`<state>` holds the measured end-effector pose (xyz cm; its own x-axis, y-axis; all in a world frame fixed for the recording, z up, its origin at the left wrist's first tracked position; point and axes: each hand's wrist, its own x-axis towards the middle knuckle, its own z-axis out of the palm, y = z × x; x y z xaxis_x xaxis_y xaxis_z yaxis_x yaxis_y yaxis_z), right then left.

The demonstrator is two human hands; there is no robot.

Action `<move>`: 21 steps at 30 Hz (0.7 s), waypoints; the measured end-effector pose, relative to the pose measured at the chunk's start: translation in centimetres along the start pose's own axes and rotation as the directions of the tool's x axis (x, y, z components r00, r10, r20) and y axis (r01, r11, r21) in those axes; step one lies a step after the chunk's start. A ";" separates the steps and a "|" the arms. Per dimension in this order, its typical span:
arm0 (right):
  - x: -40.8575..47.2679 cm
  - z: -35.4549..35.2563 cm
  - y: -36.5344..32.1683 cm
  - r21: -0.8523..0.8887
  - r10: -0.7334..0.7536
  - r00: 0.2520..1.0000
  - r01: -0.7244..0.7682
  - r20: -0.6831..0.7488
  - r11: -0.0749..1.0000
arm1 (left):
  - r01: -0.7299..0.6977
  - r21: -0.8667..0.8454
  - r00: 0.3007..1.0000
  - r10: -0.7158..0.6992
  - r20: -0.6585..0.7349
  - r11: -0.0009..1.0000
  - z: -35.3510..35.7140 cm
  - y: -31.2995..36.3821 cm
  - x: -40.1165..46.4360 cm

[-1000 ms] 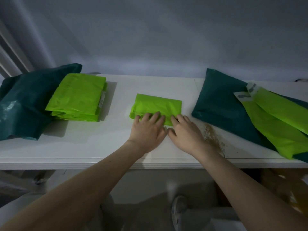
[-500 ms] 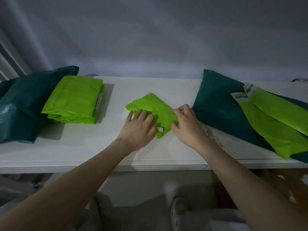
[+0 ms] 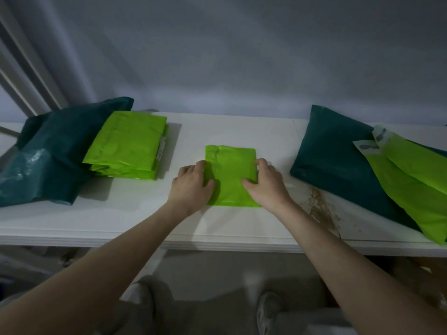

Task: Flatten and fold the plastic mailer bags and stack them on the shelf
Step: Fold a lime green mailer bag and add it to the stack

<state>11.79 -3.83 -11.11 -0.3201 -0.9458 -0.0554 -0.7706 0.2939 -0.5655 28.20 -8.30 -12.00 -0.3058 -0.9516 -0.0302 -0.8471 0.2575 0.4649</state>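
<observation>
The fingers (image 3: 193,169) of the left hand (image 3: 192,187) curl round the left edge of the folded bright green mailer (image 3: 232,175), thumb lying on top of the plastic, and the right hand (image 3: 264,183) grips the mailer's right edge the same way, fingers bent over the far corner and thumb pressed on the upper face. The mailer lies flat near the middle of the white shelf (image 3: 145,221), its long sides running away from the person and its near edge well back from the shelf's front lip, with bare white surface between them. To the left of the mailer, across a strip of bare shelf, sits a stack of folded green mailers (image 3: 125,146), its edges roughly squared, leaning against a dark teal bag (image 3: 48,153) that slumps at the shelf's left end. To the right of the mailer, beyond another gap, a second dark teal bag (image 3: 338,160) lies flat with unfolded green mailers (image 3: 406,184) draped over it. A brownish stain (image 3: 321,206) marks the shelf just right of the right wrist.
</observation>
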 end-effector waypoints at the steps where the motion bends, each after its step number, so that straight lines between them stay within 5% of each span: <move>1: 0.0 0.2 -0.2 0.012 -0.001 1.000 0.001 -0.002 1.000 | -0.004 -0.030 1.000 0.005 0.006 1.000 0.0 -0.1 0.1; 9: 0.1 0.6 -2.4 0.211 -0.072 0.987 0.102 -0.145 0.972 | -0.168 -0.283 0.980 0.129 -0.151 0.944 -0.9 -0.3 0.6; 21: 2.4 1.4 -9.2 0.186 -0.273 0.924 0.328 -0.268 0.926 | -0.133 -0.281 0.932 0.023 -0.363 0.950 -6.8 -2.9 1.9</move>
<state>18.87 -9.01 -7.16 -0.2329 -0.9171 0.3235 -0.7159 -0.0634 -0.6953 33.00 -12.02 -7.42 -0.1468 -0.9414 0.3037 -0.6423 0.3242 0.6945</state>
